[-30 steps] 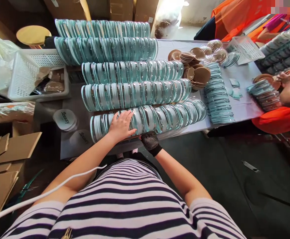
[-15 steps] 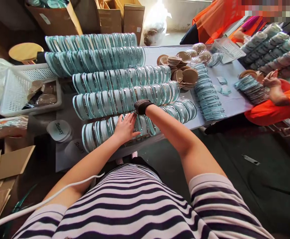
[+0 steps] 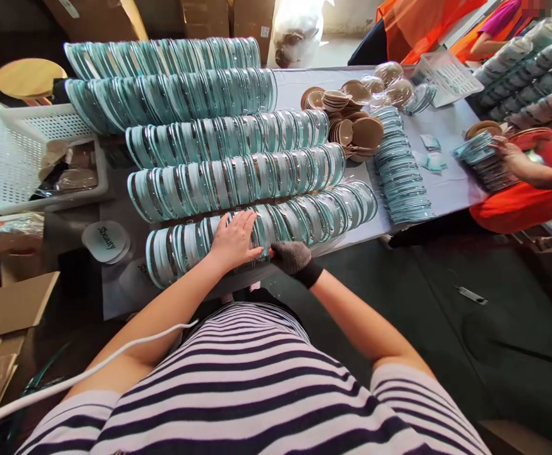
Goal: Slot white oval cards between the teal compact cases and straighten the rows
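My bare left hand (image 3: 236, 241) lies open across the front row of round glass discs (image 3: 193, 243), fingers stretched over their upper edges and thumb pointing right. The discs look like mirrors, with shiny greenish edges, packed on edge in a long row. Just right of it, my right hand (image 3: 293, 258) wears a dark striped knit glove and is closed at the near lower side of that row. Its fingertips touch the discs, but whatever they pinch is hidden. Behind the front row runs another row of discs (image 3: 238, 180).
Further disc rows (image 3: 171, 95) fill the table (image 3: 288, 85). Brown round pieces (image 3: 368, 134) are stacked at the right. A white basket (image 3: 0, 170) and a stool (image 3: 30, 77) stand left. Across the table, a co-worker's hand (image 3: 517, 161) handles a stack.
My right hand has come from the far side of the front row down to its near side. My left hand stays on the discs. The view has shifted slightly.
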The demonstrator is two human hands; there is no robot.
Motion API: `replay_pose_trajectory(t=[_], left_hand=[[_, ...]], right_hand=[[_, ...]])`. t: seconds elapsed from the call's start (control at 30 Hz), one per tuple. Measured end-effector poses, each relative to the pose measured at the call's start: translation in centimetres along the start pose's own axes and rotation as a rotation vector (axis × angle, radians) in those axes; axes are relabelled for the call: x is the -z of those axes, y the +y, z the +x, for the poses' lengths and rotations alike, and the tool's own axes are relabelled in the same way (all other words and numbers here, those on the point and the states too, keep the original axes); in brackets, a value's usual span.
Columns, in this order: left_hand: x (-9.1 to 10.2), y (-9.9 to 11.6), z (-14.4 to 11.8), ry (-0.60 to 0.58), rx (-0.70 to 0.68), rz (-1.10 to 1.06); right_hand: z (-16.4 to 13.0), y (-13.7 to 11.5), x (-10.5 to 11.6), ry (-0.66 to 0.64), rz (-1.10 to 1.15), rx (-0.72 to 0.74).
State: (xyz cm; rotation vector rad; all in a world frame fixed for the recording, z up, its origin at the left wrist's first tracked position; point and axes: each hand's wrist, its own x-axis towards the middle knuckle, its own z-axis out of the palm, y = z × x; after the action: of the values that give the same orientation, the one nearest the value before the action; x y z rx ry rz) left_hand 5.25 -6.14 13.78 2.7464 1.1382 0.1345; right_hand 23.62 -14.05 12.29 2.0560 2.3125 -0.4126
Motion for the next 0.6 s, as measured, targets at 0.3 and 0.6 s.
replay_pose_trajectory(t=[0.3,0.6], left_hand=[[0.4,0.3,-0.4,-0.011,0.036,0.039],[-0.3,3.9,2.0,-0.012,-0.034,0.059]], right_hand=[[-3.4,1.3,-6.6,0.045,0.149,0.026],[0.0,9.8,0.8,0.403,-0.128,0.076]])
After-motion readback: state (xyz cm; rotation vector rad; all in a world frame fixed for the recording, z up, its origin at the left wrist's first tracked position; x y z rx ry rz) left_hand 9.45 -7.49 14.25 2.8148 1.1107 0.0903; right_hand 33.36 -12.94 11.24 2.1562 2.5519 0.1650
